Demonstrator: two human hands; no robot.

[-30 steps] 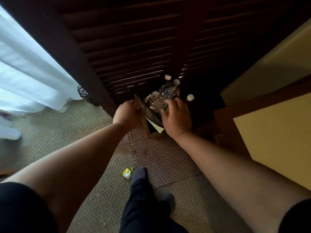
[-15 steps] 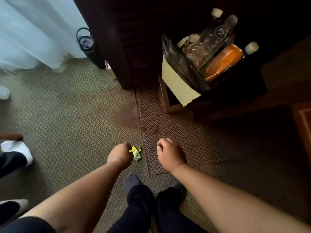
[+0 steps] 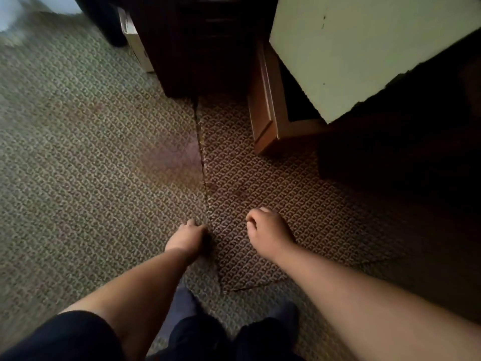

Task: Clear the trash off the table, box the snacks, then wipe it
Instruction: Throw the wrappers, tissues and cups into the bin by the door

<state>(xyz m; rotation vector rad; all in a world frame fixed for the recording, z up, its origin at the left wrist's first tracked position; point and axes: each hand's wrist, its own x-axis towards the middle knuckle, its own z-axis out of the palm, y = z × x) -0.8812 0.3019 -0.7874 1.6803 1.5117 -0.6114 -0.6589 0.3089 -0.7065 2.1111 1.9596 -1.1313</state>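
Observation:
My left hand (image 3: pixel 186 237) is down on the patterned carpet (image 3: pixel 91 152) beside the seam, with its fingers curled over the spot where a small yellow wrapper lay. The wrapper itself is hidden under the fingers. My right hand (image 3: pixel 268 230) hovers just above the carpet to the right, fingers loosely curled and holding nothing. The cream side of the trash bin (image 3: pixel 364 53) fills the upper right; its contents are out of view.
A low wooden stand (image 3: pixel 265 108) sits under the bin. Dark wooden furniture (image 3: pixel 197 43) stands at the top centre, with a small white box (image 3: pixel 138 45) to its left. My feet in dark socks (image 3: pixel 182 308) are close below my hands.
The view has dropped closer to the floor, so the bin's top is out of frame. My left hand moved right over the yellow wrapper, which no longer shows.

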